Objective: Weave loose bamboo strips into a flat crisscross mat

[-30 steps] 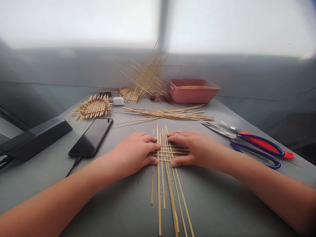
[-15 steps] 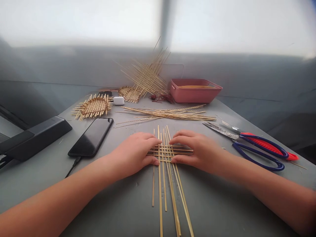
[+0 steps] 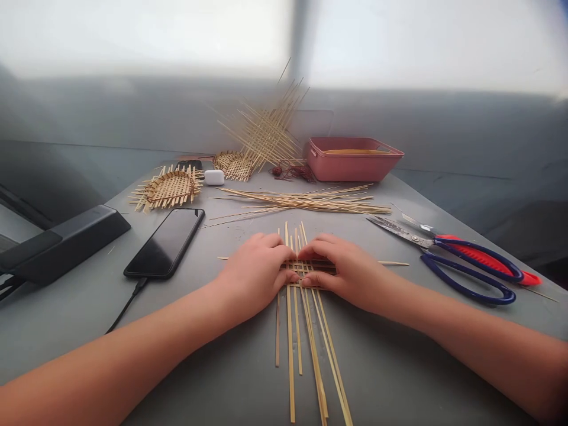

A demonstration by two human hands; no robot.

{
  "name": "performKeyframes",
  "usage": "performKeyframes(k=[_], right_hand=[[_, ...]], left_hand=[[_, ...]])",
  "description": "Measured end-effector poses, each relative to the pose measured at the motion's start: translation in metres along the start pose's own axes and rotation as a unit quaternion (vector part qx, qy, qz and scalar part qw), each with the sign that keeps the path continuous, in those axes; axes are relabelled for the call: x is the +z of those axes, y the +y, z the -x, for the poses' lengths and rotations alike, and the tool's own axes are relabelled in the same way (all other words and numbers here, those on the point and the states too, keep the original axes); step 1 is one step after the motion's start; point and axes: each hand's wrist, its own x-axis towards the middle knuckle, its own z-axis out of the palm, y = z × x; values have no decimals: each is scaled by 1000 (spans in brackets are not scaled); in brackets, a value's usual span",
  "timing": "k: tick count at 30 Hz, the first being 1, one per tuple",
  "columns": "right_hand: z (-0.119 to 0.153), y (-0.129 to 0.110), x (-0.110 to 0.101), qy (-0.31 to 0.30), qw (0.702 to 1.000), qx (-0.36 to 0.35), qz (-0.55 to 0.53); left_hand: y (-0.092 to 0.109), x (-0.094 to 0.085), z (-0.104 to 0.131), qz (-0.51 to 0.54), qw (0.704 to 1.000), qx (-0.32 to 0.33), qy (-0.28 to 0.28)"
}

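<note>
Thin bamboo strips (image 3: 290, 343) cross each other in a small open weave on the grey table, their long ends running toward me. My left hand (image 3: 261, 266) rests on the left part of the weave, thumb and fingertips bent in on the strips. From the right, my right hand (image 3: 341, 266) curls over the same crossing, its thumb near the lower cross strips. The fingertips of both hands nearly meet at the centre. A crosswise strip sticks out beyond each hand. My palms hide part of the cross strips.
Behind lie a pile of loose strips (image 3: 306, 201), woven pieces (image 3: 173, 188), a white case (image 3: 214, 177) and a pink basket (image 3: 355, 168). A phone (image 3: 164, 245) and black device (image 3: 66, 242) are left; blue-handled scissors (image 3: 470, 284) and a red-handled tool (image 3: 483, 260) are right.
Both hands have moved inward over the weave, so their fingertips are closer together. The ends of a crosswise strip now show beyond both hands. The view has shifted slightly.
</note>
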Motion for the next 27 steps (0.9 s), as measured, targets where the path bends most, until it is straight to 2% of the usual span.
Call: performKeyframes(k=[5,17,23,27], right_hand=[[-3,-4,-2,-8,1000,16,6],[-3,1,0,14,1000,-5,3],[-2,14,-12,2,996,-79,-52],[-2,17,-15,6,990,-144,-6]], left_hand=[[-1,0,-3,12,1000,-18,-2],[-1,0,-4,20,1000,-10,4],[-7,-14,-1,37,998,40,-19],[-8,-17,0,13,998,55,-12]])
